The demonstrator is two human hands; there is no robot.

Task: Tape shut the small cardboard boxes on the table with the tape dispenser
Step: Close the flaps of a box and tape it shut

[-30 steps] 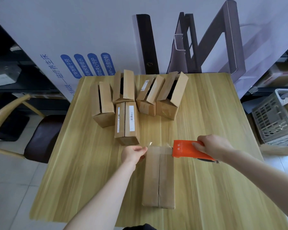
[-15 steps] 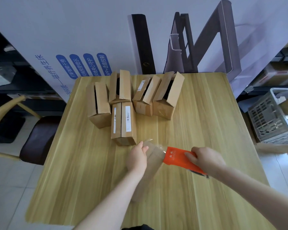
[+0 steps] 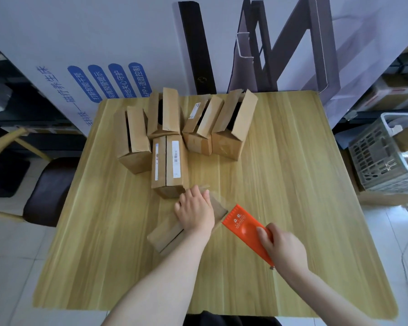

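Observation:
A small cardboard box (image 3: 167, 234) lies slanted on the wooden table (image 3: 280, 184), its far end under my left hand (image 3: 194, 211), which lies flat on top with fingers straight. My right hand (image 3: 283, 250) grips the orange tape dispenser (image 3: 245, 229), whose front edge meets the box's far right corner. Clear tape (image 3: 218, 198) stretches from the dispenser over that end. A closed box with a white barcode label (image 3: 170, 161) lies just beyond my left hand. Several boxes with open flaps (image 3: 231, 128) stand behind it.
A grey plastic crate (image 3: 384, 156) stands off the table's right edge. A wooden chair with a dark seat (image 3: 45, 184) is at the left. White printed panels lean against the table's far edge.
The box has turned from lengthwise to slanted, its near end swinging left. My left hand went from pinching the tape end to lying flat on the box. The dispenser came nearer and tilted.

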